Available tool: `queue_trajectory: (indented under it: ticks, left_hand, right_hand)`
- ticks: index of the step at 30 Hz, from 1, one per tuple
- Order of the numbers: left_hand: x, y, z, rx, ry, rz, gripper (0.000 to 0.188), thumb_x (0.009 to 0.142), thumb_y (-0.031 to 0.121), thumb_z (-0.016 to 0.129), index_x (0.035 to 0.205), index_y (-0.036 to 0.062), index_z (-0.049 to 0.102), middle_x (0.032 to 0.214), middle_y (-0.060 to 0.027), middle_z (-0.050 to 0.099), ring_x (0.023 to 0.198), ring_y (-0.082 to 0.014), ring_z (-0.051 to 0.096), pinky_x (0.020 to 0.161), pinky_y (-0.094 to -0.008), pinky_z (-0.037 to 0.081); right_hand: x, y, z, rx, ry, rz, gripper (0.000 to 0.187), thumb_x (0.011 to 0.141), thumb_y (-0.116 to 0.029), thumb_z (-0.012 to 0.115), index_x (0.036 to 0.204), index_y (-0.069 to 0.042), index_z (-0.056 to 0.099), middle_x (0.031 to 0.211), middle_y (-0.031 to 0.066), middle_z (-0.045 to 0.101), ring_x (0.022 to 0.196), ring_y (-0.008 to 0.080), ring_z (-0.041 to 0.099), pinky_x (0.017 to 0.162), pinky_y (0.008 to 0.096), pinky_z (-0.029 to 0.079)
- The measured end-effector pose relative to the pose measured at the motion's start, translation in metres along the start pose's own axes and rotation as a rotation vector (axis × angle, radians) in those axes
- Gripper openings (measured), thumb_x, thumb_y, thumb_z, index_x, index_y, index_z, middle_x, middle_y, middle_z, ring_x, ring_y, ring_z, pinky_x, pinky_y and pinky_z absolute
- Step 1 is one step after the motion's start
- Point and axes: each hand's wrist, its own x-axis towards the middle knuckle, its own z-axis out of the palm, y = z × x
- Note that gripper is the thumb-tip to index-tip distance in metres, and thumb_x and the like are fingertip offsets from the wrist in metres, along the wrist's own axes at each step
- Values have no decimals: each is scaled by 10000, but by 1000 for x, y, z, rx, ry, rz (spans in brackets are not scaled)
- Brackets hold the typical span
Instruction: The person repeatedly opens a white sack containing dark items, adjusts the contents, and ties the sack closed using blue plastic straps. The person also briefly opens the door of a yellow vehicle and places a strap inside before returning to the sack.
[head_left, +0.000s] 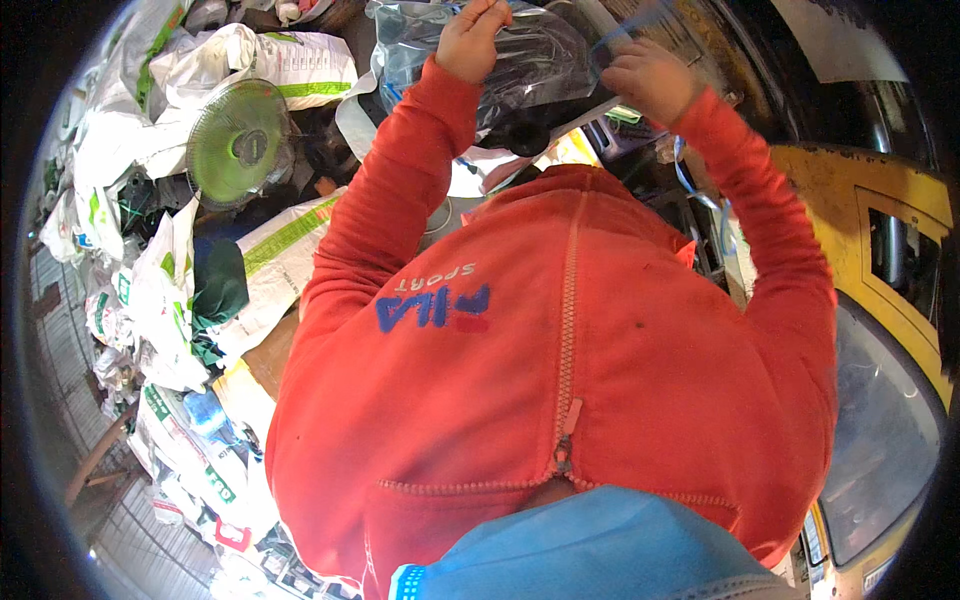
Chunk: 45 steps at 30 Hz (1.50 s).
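Observation:
At the top of the view, my left hand [472,42] is closed with the fingertips pinched together. It hangs over a clear plastic bag [545,60] with something dark under or inside it. Whatever is between those fingertips is too small to make out. To the right, my right hand [652,82] has its fingers curled in, slightly smeared, beside the bag's right edge. A thin translucent blue strip [598,50] arcs up close to these fingers. Whether they hold it is hard to see. Red sleeves cover both my forearms.
Left of me are a round green fan [238,145] and heaped white sacks [165,300] with green stripes. A yellow machine or vehicle body [815,195] with a window stands close on my right. A purple object [615,135] lies below my right hand.

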Motion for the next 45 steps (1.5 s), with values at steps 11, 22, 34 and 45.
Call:
queue_trajectory:
  ticks: [11,22,34,45]
  left_hand:
    - [-4,-4,6,438,-193,168,229,859,161,443,880,-41,548,776,-166,549,743,-296,533,688,-335,426]
    - [-1,4,8,439,-265,365,171,823,88,401,807,-23,529,773,-140,534,744,-249,527,689,-307,423]
    - [1,-4,4,407,-249,300,158,819,81,395,774,-9,517,749,-141,523,697,-257,500,638,-325,402]
    - [1,-16,0,495,-220,450,158,819,79,389,745,0,504,726,-142,512,658,-259,478,597,-340,384]
  right_hand:
    - [48,4,50,369,-784,58,173,692,-201,615,769,-61,682,703,152,636,683,297,622,610,384,481]
    - [40,-2,58,413,-956,57,218,732,-160,566,894,-46,658,779,163,641,710,277,624,620,381,480]
    - [40,-19,24,169,-823,-130,214,752,-111,541,941,-40,612,847,179,633,821,367,603,670,409,490]
    - [41,-16,80,-81,-914,-85,156,721,-194,623,794,-65,675,820,137,649,776,291,633,627,367,502]
